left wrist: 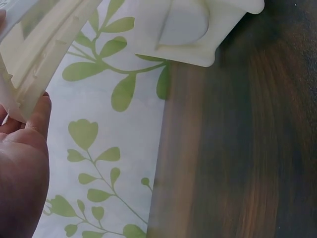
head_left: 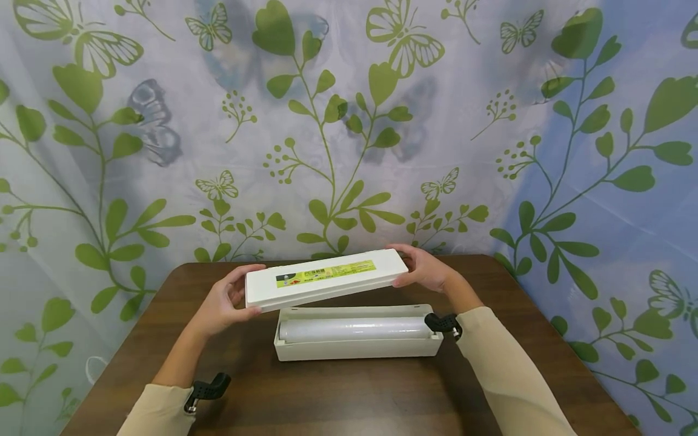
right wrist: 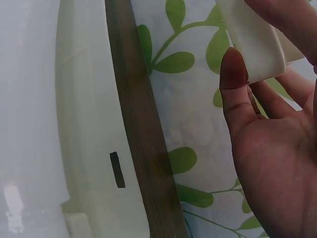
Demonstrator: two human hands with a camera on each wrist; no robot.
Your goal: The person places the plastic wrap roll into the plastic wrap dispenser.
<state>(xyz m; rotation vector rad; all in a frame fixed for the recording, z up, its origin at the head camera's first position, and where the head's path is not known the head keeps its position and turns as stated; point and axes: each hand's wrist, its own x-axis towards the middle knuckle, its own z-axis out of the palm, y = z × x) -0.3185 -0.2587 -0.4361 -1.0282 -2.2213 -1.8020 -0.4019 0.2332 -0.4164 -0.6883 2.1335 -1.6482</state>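
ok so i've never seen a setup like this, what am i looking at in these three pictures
There's no machine: a person is doing this by hand. The wide picture comes from a camera on the head, looking forward and down. The other two come from a camera on each wrist, so things look tilted and close.

On the brown table sits an open white box with a shiny, whitish roll lying inside. The left hand and right hand hold the white lid off the box, one at each end.

The left wrist picture shows the lid's underside and one end of the box. The right wrist picture shows the lid's other end, gripped, with box and roll at the left.

Behind hangs a leafy curtain.
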